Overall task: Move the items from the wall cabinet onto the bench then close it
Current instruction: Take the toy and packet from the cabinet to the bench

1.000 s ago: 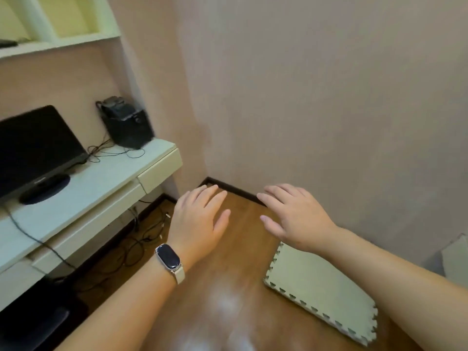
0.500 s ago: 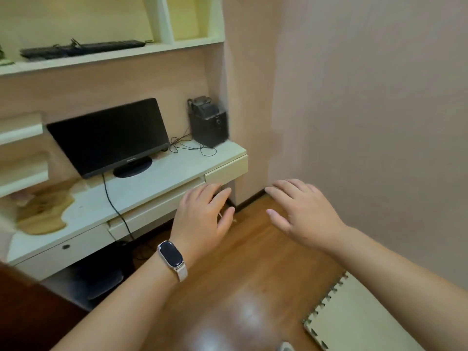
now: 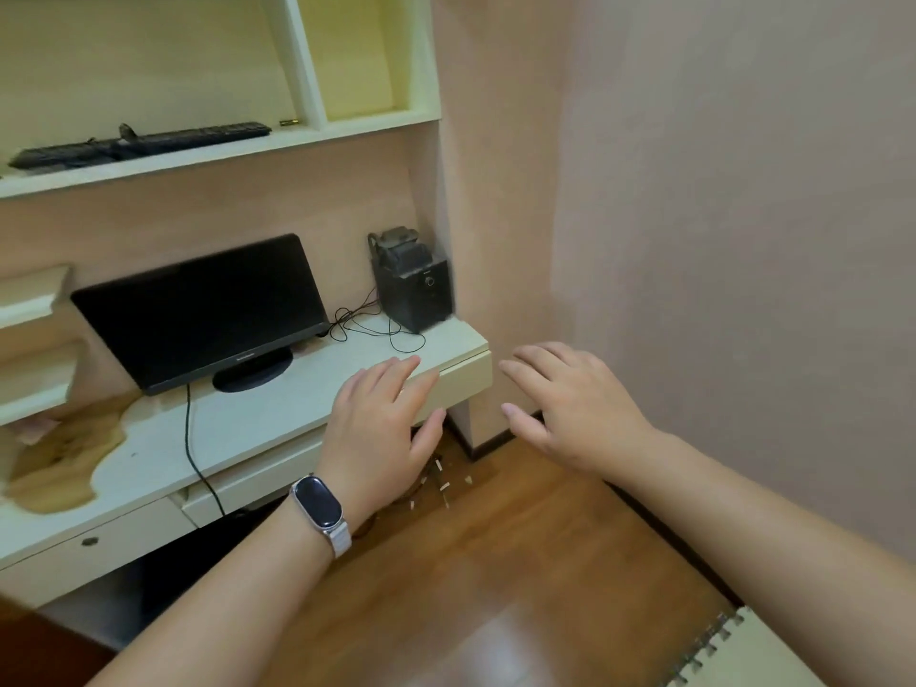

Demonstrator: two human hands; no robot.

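Observation:
My left hand (image 3: 379, 428), with a watch on its wrist, hovers palm down in front of the pale desk (image 3: 277, 414), fingers straight and empty. My right hand (image 3: 570, 404) floats beside it near the desk's right corner, fingers spread and holding nothing. Above the desk, an open wall shelf unit (image 3: 223, 153) carries a black keyboard (image 3: 139, 143) and a small brass-coloured thing (image 3: 289, 123). Its right compartment (image 3: 357, 57) looks bare. No cabinet door shows in this view.
A black monitor (image 3: 203, 309) and a black speaker box (image 3: 414, 285) with loose cables stand on the desk. Small pale bits (image 3: 441, 483) lie on the wooden floor below. A foam mat corner (image 3: 743, 657) shows at bottom right. A pink wall (image 3: 718, 240) runs along the right.
My view has swung left and up: the desk, monitor and shelf came into frame while the foam mat slid to the bottom right. Both hands stay raised, open and empty.

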